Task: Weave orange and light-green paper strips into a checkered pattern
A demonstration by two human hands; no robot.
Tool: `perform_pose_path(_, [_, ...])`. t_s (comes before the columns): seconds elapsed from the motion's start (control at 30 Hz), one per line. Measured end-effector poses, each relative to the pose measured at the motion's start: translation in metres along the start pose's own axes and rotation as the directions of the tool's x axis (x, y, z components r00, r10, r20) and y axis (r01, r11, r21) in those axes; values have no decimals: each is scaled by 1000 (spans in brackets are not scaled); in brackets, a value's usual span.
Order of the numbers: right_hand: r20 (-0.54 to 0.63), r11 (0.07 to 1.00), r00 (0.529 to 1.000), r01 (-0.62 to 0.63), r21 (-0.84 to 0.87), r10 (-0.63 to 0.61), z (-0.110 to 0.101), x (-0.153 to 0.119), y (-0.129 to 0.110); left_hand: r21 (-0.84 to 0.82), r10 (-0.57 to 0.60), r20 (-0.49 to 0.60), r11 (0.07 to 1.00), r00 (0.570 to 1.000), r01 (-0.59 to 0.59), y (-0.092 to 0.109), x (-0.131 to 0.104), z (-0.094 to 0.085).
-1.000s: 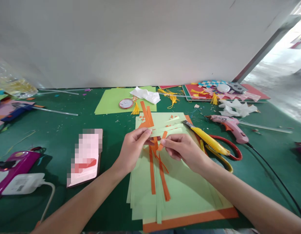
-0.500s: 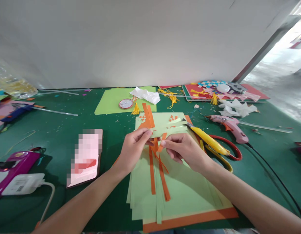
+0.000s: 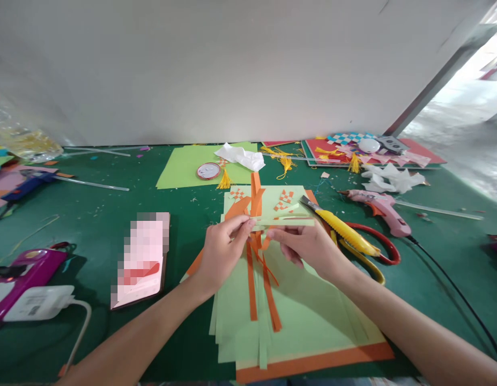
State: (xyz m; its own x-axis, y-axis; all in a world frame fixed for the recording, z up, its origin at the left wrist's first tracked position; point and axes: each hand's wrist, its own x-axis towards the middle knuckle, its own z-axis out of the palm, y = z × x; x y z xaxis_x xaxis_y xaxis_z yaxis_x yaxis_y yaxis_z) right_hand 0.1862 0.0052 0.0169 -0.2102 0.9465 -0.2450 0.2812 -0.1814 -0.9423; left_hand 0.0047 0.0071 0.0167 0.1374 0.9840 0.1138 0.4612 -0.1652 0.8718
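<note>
My left hand point(image 3: 226, 246) is closed, thumb and fingers pinching a bundle of crossed paper strips. Orange strips point(image 3: 256, 199) stick up from it, and pale green strips point(image 3: 288, 220) reach out to the right. My right hand point(image 3: 302, 241) pinches the end of a short orange strip point(image 3: 266, 239), which curves toward the bundle. Where the strips cross is partly hidden by my fingers. Below lie loose orange strips point(image 3: 252, 289) and a green strip on a stack of pale green sheets point(image 3: 312, 321). Small orange-and-white checkered woven pieces point(image 3: 287, 196) rest at the stack's far end.
Right of the stack lie a yellow utility knife point(image 3: 348, 231), scissors with red and yellow handles point(image 3: 387, 244) and a pink glue gun point(image 3: 383, 210) with its cord. To the left are a phone point(image 3: 141, 262) and a purple power strip point(image 3: 29, 273). Yellow tassels point(image 3: 286, 163) lie behind.
The bundle has turned in my left hand, so its orange strips stand more upright and its green strips lie flatter, across my right hand. The orange strip in my right hand now bends.
</note>
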Motion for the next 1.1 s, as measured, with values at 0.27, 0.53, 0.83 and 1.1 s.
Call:
perform_pose_path(0.27, [-41, 884, 915, 376, -277, -401, -6, -4, 3, -41, -20, 23, 999, 1000, 20, -4, 0, 1])
perform_pose_path(0.53, [-66, 845, 900, 376, -381, -430, -2, -5, 1, -125, -69, 30, 989, 997, 72, -6, 1, 0])
perform_pose_path(0.83, [-39, 831, 902, 380, -406, -431, 2, -8, -1, -75, -45, -3, 996, 999, 45, -4, 0, 0])
perform_pose_path(1.1, [-76, 985, 990, 106, -134, -116, -2, -3, -2, 53, 66, -30, 996, 997, -65, -4, -1, 1])
